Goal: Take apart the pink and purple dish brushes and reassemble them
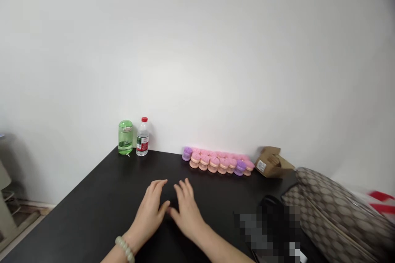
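My left hand [151, 204] hovers over the black table [92, 205], fingers stretched forward and thumb apart, holding nothing. A pale green bead bracelet [125, 249] circles that wrist. Close beside it, my right hand [187, 209] is also open and bare, its fingers pointing away from me. The two thumb tips nearly meet; whether they touch I cannot tell. Beyond the hands, against the wall, stand rows of small round brushes with pink bristles [214, 163], on pinkish bases. Among them are a purple brush [187, 153] at the left end and another purple brush [240, 167] near the right.
At the back left stand a green transparent jug [125, 137] and a clear water bottle [142, 139] with a red cap. An opened cardboard box [271, 163] sits right of the brushes. A patterned bag [339, 209] and a blurred-out dark item [268, 230] occupy the right side.
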A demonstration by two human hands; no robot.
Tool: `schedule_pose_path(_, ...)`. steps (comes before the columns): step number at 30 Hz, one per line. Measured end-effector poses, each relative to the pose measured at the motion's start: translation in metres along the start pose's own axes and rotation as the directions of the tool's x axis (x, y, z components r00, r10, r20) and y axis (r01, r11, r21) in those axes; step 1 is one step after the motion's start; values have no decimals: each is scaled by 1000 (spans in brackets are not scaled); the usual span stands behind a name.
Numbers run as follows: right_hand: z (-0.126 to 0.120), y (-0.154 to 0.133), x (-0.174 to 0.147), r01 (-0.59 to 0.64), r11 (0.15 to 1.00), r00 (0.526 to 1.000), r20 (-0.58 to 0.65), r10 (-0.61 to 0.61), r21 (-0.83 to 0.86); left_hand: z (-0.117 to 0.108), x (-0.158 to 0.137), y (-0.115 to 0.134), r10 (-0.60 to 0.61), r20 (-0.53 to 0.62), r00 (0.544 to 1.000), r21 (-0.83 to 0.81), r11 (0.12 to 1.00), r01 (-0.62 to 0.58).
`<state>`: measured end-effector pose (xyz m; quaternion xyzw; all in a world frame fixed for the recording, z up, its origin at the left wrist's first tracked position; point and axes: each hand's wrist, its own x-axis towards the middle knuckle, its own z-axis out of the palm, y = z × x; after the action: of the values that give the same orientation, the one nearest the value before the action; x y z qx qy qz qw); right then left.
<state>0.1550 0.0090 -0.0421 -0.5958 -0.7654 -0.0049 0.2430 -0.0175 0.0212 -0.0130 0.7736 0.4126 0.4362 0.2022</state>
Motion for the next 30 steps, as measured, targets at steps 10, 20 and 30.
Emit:
schedule_pose_path(10, -15, -34, -57, 276, 960, 955, 95, -280, 50, -5, 10, 4, -155, 80, 985, 125, 982, 144)
schedule_pose_path(20, -58, -18, -96, 360, 906, 907, 143, -395, 222, -4, 9, 3, -110, 61, 992, 245, 965, 92)
schedule_pose_path(30, -188, 181, -80, -356, 911, 854, -323, 408, 210, 8, 2, 0, -174, 195, 965, 332, 938, 102)
